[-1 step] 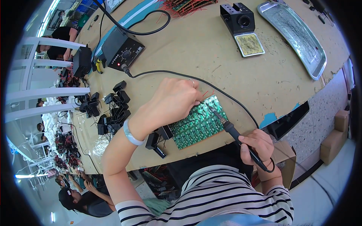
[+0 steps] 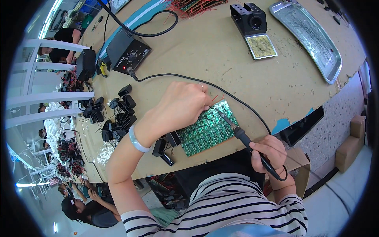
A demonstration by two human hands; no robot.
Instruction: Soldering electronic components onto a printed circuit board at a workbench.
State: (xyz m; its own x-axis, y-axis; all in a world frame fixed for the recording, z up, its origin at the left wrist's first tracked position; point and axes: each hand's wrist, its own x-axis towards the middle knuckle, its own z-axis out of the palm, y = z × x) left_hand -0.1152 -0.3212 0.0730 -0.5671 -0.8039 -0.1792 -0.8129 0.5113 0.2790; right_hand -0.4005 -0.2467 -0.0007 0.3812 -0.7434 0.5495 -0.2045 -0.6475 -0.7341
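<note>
A green circuit board panel (image 2: 205,132) lies near the table's front edge, crowded with rows of solder points. My right hand (image 2: 270,153) grips a soldering iron (image 2: 245,140); its tip points down at the panel's upper right part. Over the far left edge of the panel, my left hand (image 2: 183,102) is closed in a pinch, and what the fingertips hold is hidden. Thin red wires (image 2: 216,98) stick out beside those fingertips. Below my left wrist, small black boxes (image 2: 160,147) with leads sit against the panel's left side.
A soldering station (image 2: 129,53) stands at the back left, its cable (image 2: 205,82) curving past the panel. Iron stand with yellow sponge (image 2: 261,46) and metal tray (image 2: 312,39) are at the back right. More black boxes (image 2: 120,112) lie left. Wired boards (image 2: 193,6) are piled at the back.
</note>
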